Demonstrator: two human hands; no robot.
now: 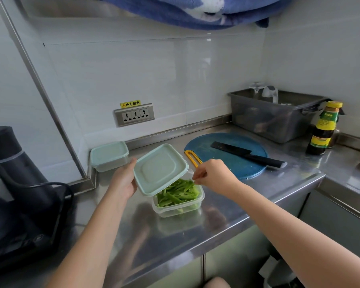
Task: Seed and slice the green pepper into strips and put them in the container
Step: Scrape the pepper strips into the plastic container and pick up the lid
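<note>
Tilting over the container (181,212), the lid (160,168) hides some pepper strips (180,192).

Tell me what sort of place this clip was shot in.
A small kitchen, probably a home one, though I can't be sure. It shows in the stainless steel counter, the blue cutting board with a knife lying on it, and a dark sauce bottle.

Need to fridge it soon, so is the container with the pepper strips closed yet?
Not closed. The left hand holds the lid tilted above the container, and the pepper strips show under its raised edge.
</note>
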